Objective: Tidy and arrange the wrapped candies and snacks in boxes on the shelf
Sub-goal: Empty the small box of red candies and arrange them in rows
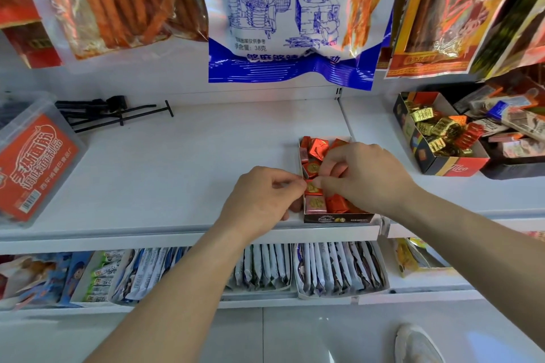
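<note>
Over the candy box (339, 217), left hand (262, 197) and right hand (365, 174) are both pinching one red candy (312, 187) at the box's left wall; other red candies (318, 147) are lying inside the box.

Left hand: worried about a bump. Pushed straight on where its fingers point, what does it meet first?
The left hand would probably meet the red candy at its fingertips in the box, with the right hand just beyond; depth unclear.

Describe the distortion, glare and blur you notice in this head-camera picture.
Head view: the wide-angle lens tilts the hanging corner packets outward and stretches the forearms; glare streaks the clear packet of orange sticks; lighting is even, shadows faint; the shoe looks soft.
</note>
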`<state>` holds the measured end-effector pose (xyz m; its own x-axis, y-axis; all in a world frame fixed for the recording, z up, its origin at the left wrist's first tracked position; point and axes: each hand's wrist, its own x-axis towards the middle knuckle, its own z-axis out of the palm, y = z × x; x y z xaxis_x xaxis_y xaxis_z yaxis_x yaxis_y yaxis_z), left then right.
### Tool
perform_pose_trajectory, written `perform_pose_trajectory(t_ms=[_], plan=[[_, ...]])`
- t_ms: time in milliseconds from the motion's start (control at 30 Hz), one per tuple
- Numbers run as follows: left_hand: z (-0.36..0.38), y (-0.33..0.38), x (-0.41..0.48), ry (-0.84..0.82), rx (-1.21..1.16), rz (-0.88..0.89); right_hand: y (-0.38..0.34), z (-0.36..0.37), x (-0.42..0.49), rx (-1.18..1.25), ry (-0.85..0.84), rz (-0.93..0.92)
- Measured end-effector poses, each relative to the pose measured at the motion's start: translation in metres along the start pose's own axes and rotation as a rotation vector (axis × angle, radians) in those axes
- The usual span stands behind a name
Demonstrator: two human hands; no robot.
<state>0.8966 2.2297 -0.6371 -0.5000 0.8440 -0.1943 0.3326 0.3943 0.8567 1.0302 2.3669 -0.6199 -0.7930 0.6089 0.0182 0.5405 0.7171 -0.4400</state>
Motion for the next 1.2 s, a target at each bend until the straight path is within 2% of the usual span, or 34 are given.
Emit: perform_pose_trajectory(t_ms=[100, 200, 267, 333, 433, 500, 600, 767, 933, 1200], plan=[[0.005, 0.003, 0.002, 0.066, 0.080, -0.030, 0.005, -0.013, -0.004, 0.094, 0.044, -0.009], [0.008, 0.006, 0.007, 0.069, 0.177, -0.063, 0.012, -0.035, -0.015, 0.200, -0.082, -0.024], [0.008, 0.009, 0.010, 0.082, 0.205, -0.078, 0.017, -0.038, -0.023, 0.145, -0.175, -0.030], [0.008, 0.012, 0.010, 0.117, 0.205, -0.046, 0.017, -0.032, -0.028, 0.043, -0.198, -0.042], [0.010, 0.019, 0.011, 0.151, 0.246, 0.104, 0.016, -0.024, -0.028, 0.034, -0.192, -0.091], [0.013, 0.023, 0.014, 0.168, 0.335, 0.160, 0.019, -0.024, -0.028, 0.142, -0.184, -0.074], [0.019, 0.026, 0.021, 0.200, 0.405, 0.139, 0.028, -0.029, -0.029, 0.342, -0.102, 0.012], [0.025, 0.030, 0.028, 0.228, 0.512, 0.127, 0.039, -0.032, -0.031, 0.486, 0.061, 0.077], [0.022, 0.035, 0.031, 0.168, 0.593, 0.126, 0.038, -0.032, -0.033, 0.660, 0.024, 0.104], [0.025, 0.039, 0.024, 0.233, 0.448, 0.232, 0.039, -0.037, -0.032, 0.619, -0.025, 0.064]])
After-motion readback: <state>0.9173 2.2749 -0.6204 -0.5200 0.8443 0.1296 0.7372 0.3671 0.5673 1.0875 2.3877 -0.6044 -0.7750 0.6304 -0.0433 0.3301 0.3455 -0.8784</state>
